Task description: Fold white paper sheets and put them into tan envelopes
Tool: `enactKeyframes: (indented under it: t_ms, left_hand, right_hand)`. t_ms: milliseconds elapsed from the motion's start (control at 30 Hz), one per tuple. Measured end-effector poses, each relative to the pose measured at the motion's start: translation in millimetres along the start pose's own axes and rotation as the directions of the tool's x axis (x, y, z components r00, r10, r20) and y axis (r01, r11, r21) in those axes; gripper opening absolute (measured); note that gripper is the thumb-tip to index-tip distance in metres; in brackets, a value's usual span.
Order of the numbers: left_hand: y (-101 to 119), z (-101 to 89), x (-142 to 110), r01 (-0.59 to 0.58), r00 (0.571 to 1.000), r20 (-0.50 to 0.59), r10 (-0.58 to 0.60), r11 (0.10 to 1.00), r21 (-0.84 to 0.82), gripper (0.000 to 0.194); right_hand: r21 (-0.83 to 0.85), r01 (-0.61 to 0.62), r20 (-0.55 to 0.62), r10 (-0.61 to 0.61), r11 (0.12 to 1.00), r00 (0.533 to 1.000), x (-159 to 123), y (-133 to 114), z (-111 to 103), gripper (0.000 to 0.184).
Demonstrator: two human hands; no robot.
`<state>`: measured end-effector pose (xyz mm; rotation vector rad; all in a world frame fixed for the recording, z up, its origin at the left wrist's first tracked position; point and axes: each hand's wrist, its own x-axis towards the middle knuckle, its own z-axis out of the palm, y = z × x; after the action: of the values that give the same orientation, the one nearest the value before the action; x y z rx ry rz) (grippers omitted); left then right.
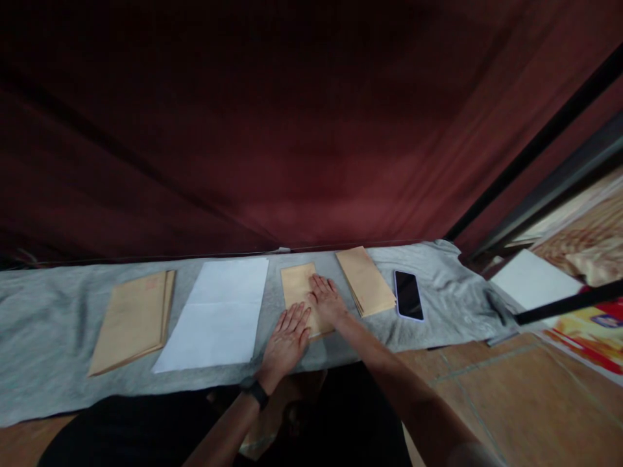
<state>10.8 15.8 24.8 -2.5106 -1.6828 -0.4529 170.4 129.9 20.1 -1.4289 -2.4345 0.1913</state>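
Observation:
A brown paper envelope [298, 280] lies flat in front of me on the grey cloth. My left hand [287, 337] rests on its lower left part, fingers stretched out, with a dark watch on the wrist. Flat on the envelope's right side is my right hand [327, 299], its fingers extended too. Part of the envelope is hidden under both hands. To the left is a stack of white paper sheets [219, 314] with a crease across the middle. Close by on the right lies a small pile of brown envelopes [365, 279].
Farther left sits another pile of larger brown envelopes [134, 314]. A phone [409, 295] with a pale purple edge lies on the right of the grey cloth [452, 292]. Dark red fabric [311, 162] hangs behind. Black bars [535, 155] and a white board [535, 279] stand at the right.

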Motion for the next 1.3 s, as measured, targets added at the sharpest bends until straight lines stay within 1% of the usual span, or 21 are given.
enactKeyframes:
  t_ms: [100, 200, 300, 433, 533, 667, 767, 867, 1100, 1300]
  left_hand:
    - [-0.2, 0.6, 0.0, -0.002, 1.0, 0.004, 0.002, 1.0, 0.007, 0.05]
    - [-0.1, 0.5, -0.2, -0.006, 1.0, 0.009, 0.006, 1.0, 0.014, 0.05]
    - [-0.1, -0.5, 0.4, -0.013, 1.0, 0.014, 0.013, 1.0, 0.02, 0.05]
    - [-0.8, -0.5, 1.2, -0.018, 1.0, 0.019, 0.017, 0.999, 0.033, 0.05]
    - [-1.6, 0.7, 1.2, -0.021, 1.0, 0.015, 0.02, 0.999, 0.028, 0.049]
    - [-2.3, 1.9, 0.8, -0.025, 0.999, 0.022, 0.024, 0.999, 0.034, 0.049]
    - [-2.1, 2.2, 0.7, -0.019, 0.999, 0.041, 0.018, 0.999, 0.042, 0.049]
    - [-1.2, 2.1, 0.4, -0.012, 0.998, 0.057, 0.01, 0.999, 0.033, 0.05]
    - [-1.0, 1.2, -0.6, -0.002, 0.998, 0.063, 0.003, 1.0, -0.013, 0.052]
    - [-2.0, 3.2, -2.4, 0.001, 0.999, 0.033, 0.001, 0.998, -0.06, 0.05]
  right_hand:
    - [-0.012, -0.037, -0.011, 0.037, 0.999, 0.999, 16.2, -1.0, 4.2, 0.054]
    - [-0.022, -0.084, -0.005, 0.084, 0.996, 0.996, 25.7, -1.2, 6.5, 0.055]
    - [-0.03, -0.115, 0.011, 0.115, 0.993, 0.993, 29.8, -2.0, 6.3, 0.055]
    - [-0.04, -0.104, 0.013, 0.104, 0.994, 0.994, 27.3, -5.9, 3.0, 0.055]
    - [-0.044, -0.074, -0.002, 0.074, 0.996, 0.997, 12.7, -9.8, 2.1, 0.054]
    - [-0.036, 0.018, -0.039, -0.019, 0.999, 0.999, -25.9, -11.6, 3.4, 0.052]
    - [-0.038, 0.039, -0.074, -0.041, 0.999, 0.996, -56.2, -10.6, 1.7, 0.052]
    - [-0.054, 0.049, -0.086, -0.053, 0.997, 0.995, -77.0, -9.7, -3.6, 0.053]
    - [-0.039, 0.129, -0.023, -0.13, 0.991, 0.991, -100.4, -6.4, -20.5, 0.053]
    - [0.014, 0.179, 0.007, -0.179, 0.984, 0.984, -118.0, -1.1, -33.4, 0.049]
